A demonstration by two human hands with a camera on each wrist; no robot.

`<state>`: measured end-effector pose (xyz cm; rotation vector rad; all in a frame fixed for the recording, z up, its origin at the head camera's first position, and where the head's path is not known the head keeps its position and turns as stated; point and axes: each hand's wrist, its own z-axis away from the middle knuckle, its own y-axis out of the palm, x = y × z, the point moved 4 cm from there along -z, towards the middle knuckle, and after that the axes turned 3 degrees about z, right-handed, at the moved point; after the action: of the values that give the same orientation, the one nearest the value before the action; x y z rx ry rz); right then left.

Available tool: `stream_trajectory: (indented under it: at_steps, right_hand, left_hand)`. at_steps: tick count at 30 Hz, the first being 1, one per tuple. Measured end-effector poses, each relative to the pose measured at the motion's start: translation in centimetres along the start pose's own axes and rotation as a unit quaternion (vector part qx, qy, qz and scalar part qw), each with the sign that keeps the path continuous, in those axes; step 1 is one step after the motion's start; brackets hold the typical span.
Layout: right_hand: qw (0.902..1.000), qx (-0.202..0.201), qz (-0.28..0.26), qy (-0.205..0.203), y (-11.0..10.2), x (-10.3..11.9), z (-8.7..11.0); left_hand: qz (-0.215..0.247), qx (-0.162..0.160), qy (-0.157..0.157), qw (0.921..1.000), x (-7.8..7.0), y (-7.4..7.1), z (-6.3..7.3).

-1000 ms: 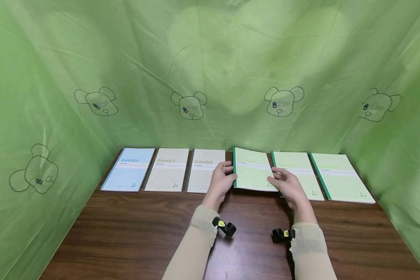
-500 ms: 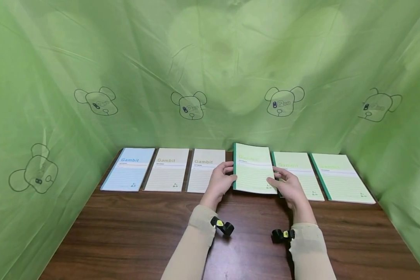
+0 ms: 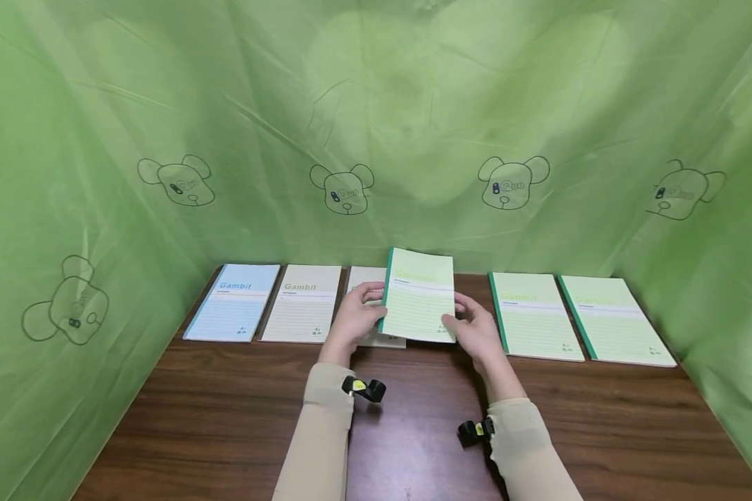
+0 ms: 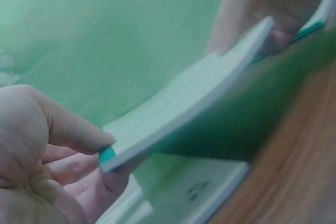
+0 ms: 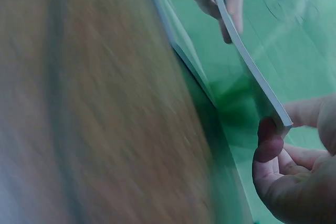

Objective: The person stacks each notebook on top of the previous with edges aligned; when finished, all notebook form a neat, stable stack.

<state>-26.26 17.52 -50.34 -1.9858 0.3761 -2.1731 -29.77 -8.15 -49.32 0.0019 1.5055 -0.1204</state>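
A light green notebook (image 3: 420, 296) with a dark green spine is held up off the table between both hands. My left hand (image 3: 357, 316) pinches its spine edge, thumb on the cover and fingers beneath, as the left wrist view shows. On the opposite edge, my right hand (image 3: 476, 330) pinches it the same way near the lower corner. The notebook bends slightly and overlaps a grey-white notebook (image 3: 385, 339) lying under it, which is partly hidden by it and the left hand.
Left along the back of the brown wooden table (image 3: 225, 417) lie a blue notebook (image 3: 232, 303) and a cream notebook (image 3: 302, 303). Two green notebooks, one nearer (image 3: 535, 316) and one at the far right (image 3: 617, 320), lie to the right. Green cloth (image 3: 376, 104) hangs close behind and at both sides.
Both hands have lifted the green notebook from its place in the row and carried it left, partly over the grey-white notebook. Bare table shows where it was.
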Motion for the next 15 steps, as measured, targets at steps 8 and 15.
stream_trajectory:
  at_steps: [8, 15]
  right_hand:
    - [0.9993, 0.022, -0.014, -0.026, 3.6, 1.0, 0.6]
    - [0.9987, 0.028, -0.028, -0.032, 5.3, 1.8, 0.2]
  left_hand:
    - [-0.033, -0.022, -0.007, 0.9992, -0.1, -3.6, 0.3]
    - [-0.067, -0.032, -0.003, 0.9972, 0.5, -5.2, 0.2]
